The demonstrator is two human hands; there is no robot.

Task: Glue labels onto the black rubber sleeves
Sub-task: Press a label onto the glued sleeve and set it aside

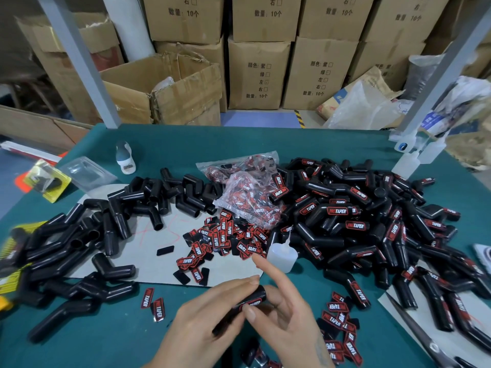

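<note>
My left hand (210, 312) grips a black rubber sleeve (252, 298) low in the middle of the view. A red and black label shows on its side, and my right hand (284, 306) presses its thumb on that label while the forefinger points up and away. A clear glue bottle (282, 254) stands just beyond my hands. Loose labels (225, 240) lie scattered on a grey card (154, 261), below a plastic bag of labels (247, 192). Unlabelled sleeves (87, 251) are piled at the left, labelled sleeves (372, 216) at the right.
The green table (106, 341) also carries more labels (340, 330) at the lower right, scissors (422, 338), spare glue bottles (409, 160) by a post, a small white bottle (125, 158) and clear packaging (85, 173). Cardboard boxes (257, 73) stand behind.
</note>
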